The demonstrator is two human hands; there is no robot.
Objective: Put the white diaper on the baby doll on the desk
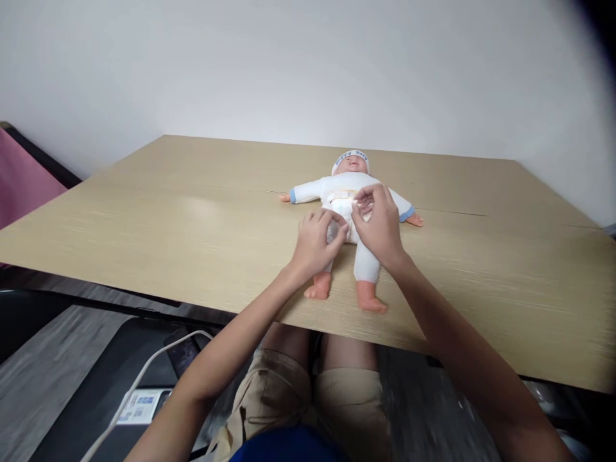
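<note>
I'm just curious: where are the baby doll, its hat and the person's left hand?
baby doll (370, 262): head view, white trouser leg.
hat (350, 156): head view, front band.
left hand (315, 244): head view, back of hand.

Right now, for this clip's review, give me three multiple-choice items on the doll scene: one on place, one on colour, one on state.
1. Where does the doll lie?
A. on the wooden table
B. on the floor
C. on the person's lap

2. What colour is its suit?
A. red
B. white with blue cuffs
C. green

3. How do the hands stand?
A. both off the table
B. only one on the doll
C. both on the doll's middle

Answers: 1 A, it lies on its back on the tabletop. 2 B, white sleeves end in blue bands. 3 C, the left hand and right hand both pinch at the diaper.
</note>
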